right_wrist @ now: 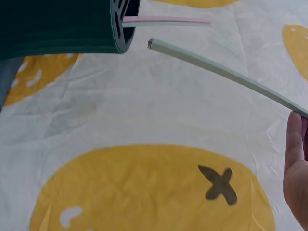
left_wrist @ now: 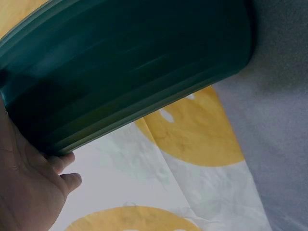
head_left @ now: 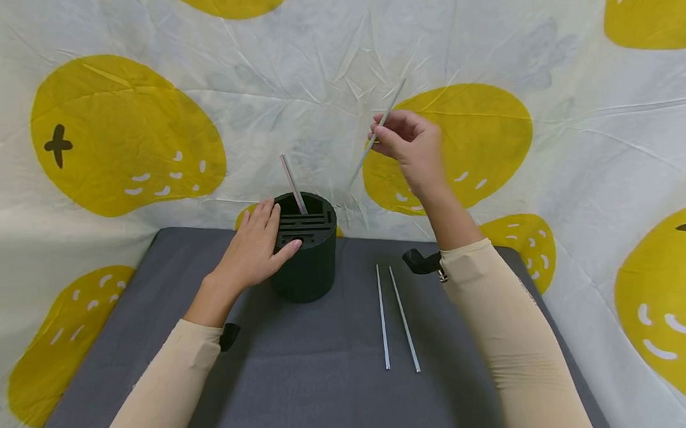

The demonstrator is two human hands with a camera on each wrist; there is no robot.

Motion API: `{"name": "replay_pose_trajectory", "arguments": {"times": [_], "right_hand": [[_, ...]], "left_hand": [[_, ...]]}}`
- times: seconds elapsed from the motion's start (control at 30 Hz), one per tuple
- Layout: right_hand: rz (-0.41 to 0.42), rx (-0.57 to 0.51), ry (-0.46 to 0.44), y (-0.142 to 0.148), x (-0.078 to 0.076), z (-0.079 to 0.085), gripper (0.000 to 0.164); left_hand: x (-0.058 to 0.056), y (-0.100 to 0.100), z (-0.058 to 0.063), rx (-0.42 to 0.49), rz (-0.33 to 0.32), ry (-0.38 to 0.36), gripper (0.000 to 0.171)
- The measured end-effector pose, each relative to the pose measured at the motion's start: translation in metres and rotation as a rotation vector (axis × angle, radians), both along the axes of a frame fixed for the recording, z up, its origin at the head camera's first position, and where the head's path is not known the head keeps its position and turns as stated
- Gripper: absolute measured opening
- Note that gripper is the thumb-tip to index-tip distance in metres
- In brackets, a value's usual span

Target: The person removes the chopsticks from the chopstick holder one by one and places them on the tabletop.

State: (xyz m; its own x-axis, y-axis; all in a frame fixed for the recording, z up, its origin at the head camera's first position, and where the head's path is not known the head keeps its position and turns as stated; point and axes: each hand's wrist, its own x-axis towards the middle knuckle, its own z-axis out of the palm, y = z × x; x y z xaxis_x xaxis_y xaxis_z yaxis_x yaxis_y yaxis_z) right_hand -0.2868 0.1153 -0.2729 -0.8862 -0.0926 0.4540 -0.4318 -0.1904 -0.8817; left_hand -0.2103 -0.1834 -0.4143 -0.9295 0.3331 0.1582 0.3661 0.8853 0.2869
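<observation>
A dark green cylindrical holder (head_left: 303,270) with a slotted top stands at the back of the table. One chopstick (head_left: 294,183) leans upright in its rear opening, looking pinkish along one side. My left hand (head_left: 249,245) rests against the holder's left side and rim, fingers straight and thumb across the top edge. Up in the air to the right of the holder, my right hand (head_left: 409,143) pinches a pale, square-edged chopstick (head_left: 395,95) between thumb and fingers. Its lower end points down toward the holder, apart from it in the right wrist view.
Two more slim chopsticks (head_left: 382,318) lie side by side on the dark grey tabletop (head_left: 312,391), right of the holder. Behind the table hangs a white cloth (head_left: 303,65) printed with large yellow fruit shapes.
</observation>
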Motion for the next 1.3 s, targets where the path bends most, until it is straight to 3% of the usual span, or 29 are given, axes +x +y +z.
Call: {"name": "replay_pose_trajectory", "arguments": {"times": [0.23,0.43,0.7,0.93,1.1,1.3], "right_hand": [[-0.035,0.014,-0.007,0.031,0.014,0.002,0.015],[-0.076,0.077,-0.031,0.057,0.026,-0.011,0.019],[-0.162,0.157,-0.115,0.094,0.041,-0.043,0.025],[-0.176,0.227,-0.218,0.120,0.051,-0.073,0.022],[-0.156,0.346,-0.249,0.136,0.058,-0.095,0.022],[-0.140,0.515,-0.279,0.148,0.061,-0.125,0.034]], "left_hand": [[0.000,0.000,0.000,-0.002,-0.004,0.017,0.096],[0.000,-0.002,0.000,-0.009,-0.002,0.011,0.096],[0.002,-0.003,0.002,-0.015,-0.003,0.000,0.096],[0.004,-0.003,0.003,-0.004,-0.001,0.003,0.096],[0.004,-0.002,0.003,0.001,-0.008,-0.006,0.096],[0.003,-0.002,0.003,0.002,-0.005,-0.008,0.096]]}}
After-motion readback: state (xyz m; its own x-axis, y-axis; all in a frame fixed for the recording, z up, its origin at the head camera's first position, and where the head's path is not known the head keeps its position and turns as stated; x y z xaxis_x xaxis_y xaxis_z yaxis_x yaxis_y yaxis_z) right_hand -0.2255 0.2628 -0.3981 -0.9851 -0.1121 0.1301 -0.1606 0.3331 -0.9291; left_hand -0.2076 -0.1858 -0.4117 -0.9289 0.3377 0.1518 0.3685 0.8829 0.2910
